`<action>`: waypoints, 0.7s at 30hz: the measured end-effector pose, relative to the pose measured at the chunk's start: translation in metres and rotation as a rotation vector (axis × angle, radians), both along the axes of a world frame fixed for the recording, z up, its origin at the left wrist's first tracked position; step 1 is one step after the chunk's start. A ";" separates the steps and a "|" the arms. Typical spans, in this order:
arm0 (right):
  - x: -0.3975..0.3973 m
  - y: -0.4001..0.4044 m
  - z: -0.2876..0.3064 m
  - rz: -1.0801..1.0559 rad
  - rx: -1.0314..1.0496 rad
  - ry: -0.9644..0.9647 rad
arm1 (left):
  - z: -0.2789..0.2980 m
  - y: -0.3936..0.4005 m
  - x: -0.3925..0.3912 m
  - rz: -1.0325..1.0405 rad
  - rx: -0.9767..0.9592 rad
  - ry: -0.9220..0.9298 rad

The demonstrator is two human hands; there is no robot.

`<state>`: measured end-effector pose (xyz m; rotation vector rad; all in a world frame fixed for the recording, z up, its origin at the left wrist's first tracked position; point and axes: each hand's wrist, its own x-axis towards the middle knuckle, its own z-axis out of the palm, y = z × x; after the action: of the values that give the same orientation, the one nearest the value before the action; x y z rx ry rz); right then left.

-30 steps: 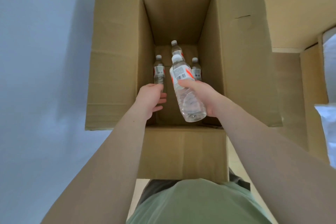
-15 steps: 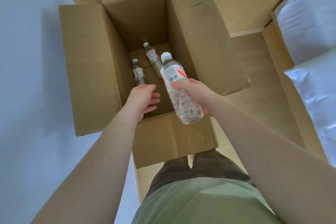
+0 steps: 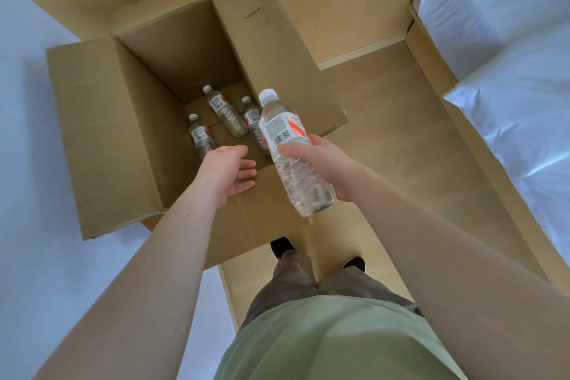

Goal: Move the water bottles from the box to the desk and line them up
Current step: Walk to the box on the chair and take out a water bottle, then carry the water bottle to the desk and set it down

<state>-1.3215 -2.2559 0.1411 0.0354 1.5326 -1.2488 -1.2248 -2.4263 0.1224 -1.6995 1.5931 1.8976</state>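
My right hand (image 3: 320,163) grips a clear water bottle (image 3: 293,160) with a white cap and red-and-white label, held tilted over the box's near right corner. My left hand (image 3: 228,176) hovers open, fingers relaxed, over the near edge of the open cardboard box (image 3: 101,133). Three more bottles lie at the bottom of the box: one at the left (image 3: 200,137), one in the middle (image 3: 223,109), and one on the right (image 3: 251,117) partly hidden behind the held bottle. No desk is in view.
The box stands on a wooden floor (image 3: 401,133) with its flaps spread out. A white wall (image 3: 24,163) runs along the left. A bed with white bedding (image 3: 509,55) fills the right. My feet (image 3: 282,247) are just behind the box.
The view has swung to the right and the box now sits further left. My right hand has carried the bottle right, out past the box's edge. The third bottle inside has come into sight again.
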 end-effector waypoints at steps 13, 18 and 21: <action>0.005 0.133 -0.011 -0.105 -0.098 -0.032 | 0.013 0.124 -0.013 -0.237 -0.060 -0.020; 0.005 0.191 -0.019 -0.210 -0.076 -0.040 | 0.004 0.171 -0.029 -0.333 -0.039 -0.052; 0.006 0.223 -0.024 -0.294 -0.094 -0.051 | 0.001 0.200 -0.041 -0.429 -0.027 -0.062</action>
<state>-1.3158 -2.0325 0.1175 0.2371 1.4586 -1.5381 -1.2660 -2.2264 0.1235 -1.2763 1.7885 1.6023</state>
